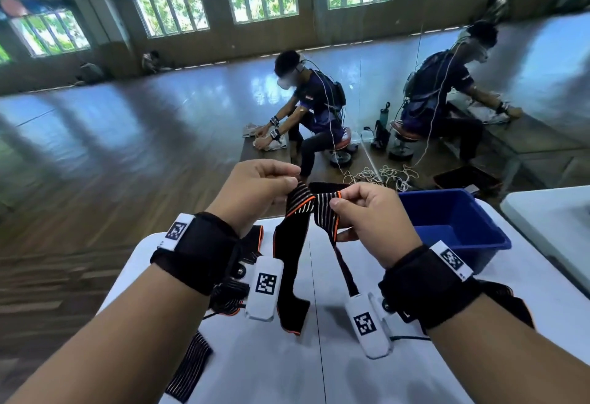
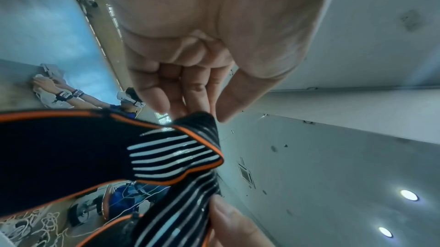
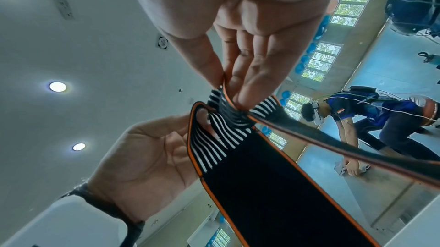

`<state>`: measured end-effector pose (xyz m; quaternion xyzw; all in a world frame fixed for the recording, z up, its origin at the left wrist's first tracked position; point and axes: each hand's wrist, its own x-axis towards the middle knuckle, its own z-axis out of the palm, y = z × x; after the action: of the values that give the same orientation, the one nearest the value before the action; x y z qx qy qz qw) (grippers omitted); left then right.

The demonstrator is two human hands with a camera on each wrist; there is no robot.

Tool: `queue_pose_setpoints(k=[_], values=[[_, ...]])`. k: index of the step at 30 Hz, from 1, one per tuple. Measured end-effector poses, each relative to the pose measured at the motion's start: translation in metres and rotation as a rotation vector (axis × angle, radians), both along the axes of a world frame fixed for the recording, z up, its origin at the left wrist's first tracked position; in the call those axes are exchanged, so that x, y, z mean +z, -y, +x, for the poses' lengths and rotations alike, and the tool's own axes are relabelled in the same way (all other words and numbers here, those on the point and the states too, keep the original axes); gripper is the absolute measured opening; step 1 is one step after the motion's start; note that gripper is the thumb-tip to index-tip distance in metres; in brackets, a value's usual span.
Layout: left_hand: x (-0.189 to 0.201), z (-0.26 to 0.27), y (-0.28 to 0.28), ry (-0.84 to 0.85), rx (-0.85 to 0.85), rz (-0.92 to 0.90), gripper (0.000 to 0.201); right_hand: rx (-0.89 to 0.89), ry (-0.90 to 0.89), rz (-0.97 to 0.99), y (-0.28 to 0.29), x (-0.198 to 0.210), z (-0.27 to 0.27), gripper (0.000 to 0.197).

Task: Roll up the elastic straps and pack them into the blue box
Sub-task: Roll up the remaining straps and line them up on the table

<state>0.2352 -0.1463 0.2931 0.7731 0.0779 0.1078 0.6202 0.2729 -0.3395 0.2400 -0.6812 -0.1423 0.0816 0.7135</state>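
A black elastic strap (image 1: 292, 241) with orange edging and white stripes hangs above the white table (image 1: 319, 371). My left hand (image 1: 258, 189) pinches its striped top end; in the left wrist view that end of the strap (image 2: 176, 155) sits at the fingertips (image 2: 181, 108). My right hand (image 1: 367, 209) pinches the same strap just to the right, where it folds over, and the right wrist view shows the strap (image 3: 257, 175) between thumb and fingers (image 3: 247, 85). The blue box (image 1: 453, 221) stands on the table to the right of my right hand. Other striped straps (image 1: 191, 365) lie below my left arm.
The table's far edge lies just beyond my hands, with wooden floor to the left. A second white table (image 1: 552, 221) stands at the right. A seated person (image 1: 309, 110) works at a low bench ahead, beside a mirror, with a tangle of cord (image 1: 383, 175) on the floor.
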Motion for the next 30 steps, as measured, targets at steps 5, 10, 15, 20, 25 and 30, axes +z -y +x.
queue_pose_setpoints(k=[5,10,15,20,25,30], values=[[-0.003,-0.004,0.0,0.122,0.059,-0.029,0.019,-0.05,-0.063,0.056,0.0,0.0,-0.005,0.007],[-0.005,-0.007,0.005,0.174,-0.023,-0.027,0.02,-0.005,-0.078,0.1,-0.008,0.003,-0.01,0.006],[-0.008,-0.012,0.015,0.255,0.023,0.16,0.016,0.029,-0.124,0.215,-0.014,0.006,-0.014,0.009],[-0.022,-0.012,0.011,0.354,0.111,0.48,0.011,0.011,-0.129,0.239,-0.015,0.005,-0.016,0.012],[-0.035,-0.02,0.014,0.407,0.05,0.567,0.031,0.006,-0.081,0.262,-0.014,0.008,-0.019,0.014],[-0.055,-0.029,0.02,0.357,-0.06,0.464,0.073,0.079,0.028,0.126,-0.012,0.01,-0.02,0.024]])
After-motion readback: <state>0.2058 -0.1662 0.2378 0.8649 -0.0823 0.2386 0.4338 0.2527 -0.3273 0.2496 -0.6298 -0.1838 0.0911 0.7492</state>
